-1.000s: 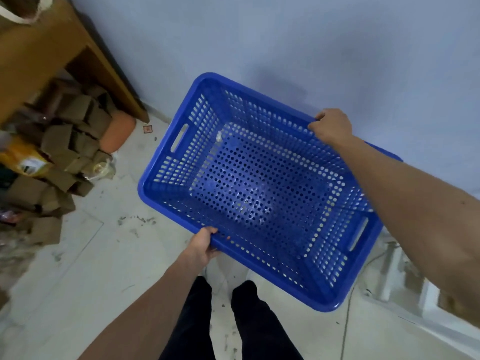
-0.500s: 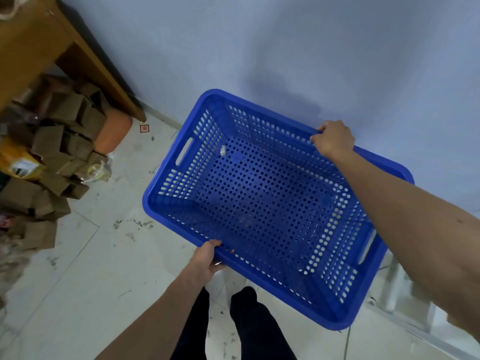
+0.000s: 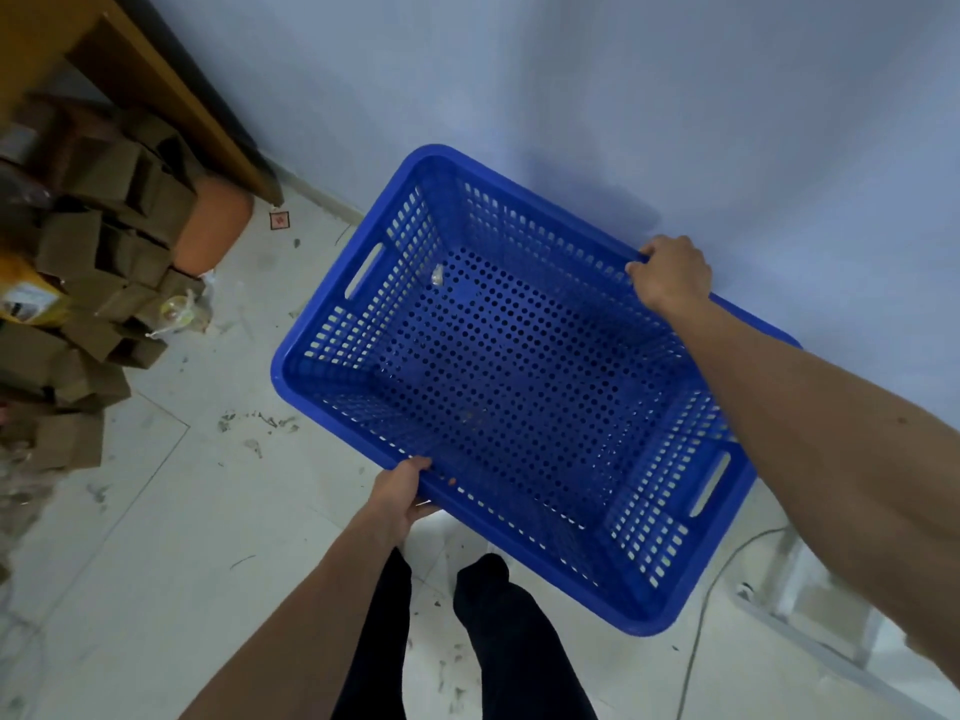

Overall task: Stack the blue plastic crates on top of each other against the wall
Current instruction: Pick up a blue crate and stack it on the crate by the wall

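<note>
A blue perforated plastic crate hangs in the air in front of me, open side up, close to the pale blue wall. My left hand grips its near long rim. My right hand grips the far long rim beside the wall. The crate is nearly empty, with only a small pale scrap stuck inside its far left corner. No second crate shows in this view.
A wooden table stands at the upper left, with a heap of cardboard boxes and an orange cushion beneath it. The dirty tiled floor lies below. A cable and white frame sit at lower right.
The crate has dropped lower in my view and moved closer to the base of the wall, with both hands keeping their grip on its long rims.
</note>
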Available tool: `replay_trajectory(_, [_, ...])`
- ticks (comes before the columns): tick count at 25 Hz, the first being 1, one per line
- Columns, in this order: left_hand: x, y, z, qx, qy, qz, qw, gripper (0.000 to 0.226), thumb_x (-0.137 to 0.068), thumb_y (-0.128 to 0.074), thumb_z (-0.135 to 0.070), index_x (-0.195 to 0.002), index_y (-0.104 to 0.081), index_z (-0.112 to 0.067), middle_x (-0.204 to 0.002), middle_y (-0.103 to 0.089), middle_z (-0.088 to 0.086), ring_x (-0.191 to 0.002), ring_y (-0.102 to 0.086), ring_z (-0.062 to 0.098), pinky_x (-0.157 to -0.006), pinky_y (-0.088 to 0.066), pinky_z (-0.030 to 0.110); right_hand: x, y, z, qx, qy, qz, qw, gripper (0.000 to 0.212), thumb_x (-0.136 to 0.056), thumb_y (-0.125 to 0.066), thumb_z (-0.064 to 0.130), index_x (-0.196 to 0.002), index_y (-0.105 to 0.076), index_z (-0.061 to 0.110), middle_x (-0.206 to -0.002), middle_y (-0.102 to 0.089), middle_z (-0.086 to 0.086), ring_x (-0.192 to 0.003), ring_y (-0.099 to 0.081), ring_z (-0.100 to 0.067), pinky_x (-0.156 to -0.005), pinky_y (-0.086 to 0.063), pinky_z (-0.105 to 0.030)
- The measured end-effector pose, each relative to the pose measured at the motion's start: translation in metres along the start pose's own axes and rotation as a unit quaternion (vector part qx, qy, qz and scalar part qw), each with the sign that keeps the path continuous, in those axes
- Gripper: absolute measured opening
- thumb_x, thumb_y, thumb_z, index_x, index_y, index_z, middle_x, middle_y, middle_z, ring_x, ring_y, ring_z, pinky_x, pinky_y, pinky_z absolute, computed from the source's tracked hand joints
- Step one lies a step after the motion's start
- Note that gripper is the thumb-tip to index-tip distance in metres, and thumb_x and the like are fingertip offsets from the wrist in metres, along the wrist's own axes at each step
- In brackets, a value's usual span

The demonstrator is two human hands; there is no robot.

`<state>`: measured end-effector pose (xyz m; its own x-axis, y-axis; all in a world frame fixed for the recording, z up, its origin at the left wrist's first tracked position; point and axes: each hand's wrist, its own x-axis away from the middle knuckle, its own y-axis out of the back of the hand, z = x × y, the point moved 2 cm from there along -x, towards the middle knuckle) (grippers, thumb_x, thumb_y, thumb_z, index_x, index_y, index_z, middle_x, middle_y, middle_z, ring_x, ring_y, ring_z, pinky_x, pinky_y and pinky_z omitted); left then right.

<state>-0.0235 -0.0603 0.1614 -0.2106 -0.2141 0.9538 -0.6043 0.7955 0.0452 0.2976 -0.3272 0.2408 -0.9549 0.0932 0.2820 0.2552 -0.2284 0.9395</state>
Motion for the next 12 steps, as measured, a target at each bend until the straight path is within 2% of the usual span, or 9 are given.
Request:
replay_trajectory(4, [-0.009, -0.007, 0.006, -0.008, -0.017, -0.017, 1.0, 0.02, -0.094, -0.055, -0.01, -0.114, -0.058, -0.011, -0.104, -0.074, 0.017, -0.09, -0.074, 0.032, -0.08, -0.06, 0.05, -0.009, -0.019, -0.002, 0.033, 0.006, -0.007, 0.999, 0.034, -0.099, -0.054, 0.031, -0.127, -0.06, 0.013, -0.128, -0.055, -0.016, -0.111, -0.055, -0.037, -0.094, -0.043, -0.045])
replay_trajectory(7, [-0.015, -0.014, 0.007, 0.006, -0.017, -0.023, 1.0, 0.011, -0.093, -0.055, -0.007, -0.102, -0.057, -0.013, -0.101, -0.074, 0.018, -0.089, -0.073, 0.034, -0.076, -0.061, 0.049, -0.017, -0.024, 0.002, 0.046, 0.0, -0.009, 0.999, 0.035, -0.1, -0.052, 0.03, -0.129, -0.057, 0.012, -0.129, -0.052, -0.016, -0.114, -0.052, -0.037, -0.095, -0.041, -0.045])
replay_trajectory(12, [-0.012, -0.034, 0.019, -0.003, -0.016, 0.005, 1.0, 0.011, -0.092, -0.057, -0.005, -0.102, -0.059, -0.009, -0.098, -0.074, 0.021, -0.09, -0.073, 0.035, -0.078, -0.06, 0.052, -0.03, -0.031, -0.013, 0.078, 0.008, 0.002, 0.997, 0.039, -0.1, -0.048, 0.03, -0.133, -0.051, 0.01, -0.135, -0.047, -0.018, -0.118, -0.048, -0.038, -0.099, -0.04, -0.048])
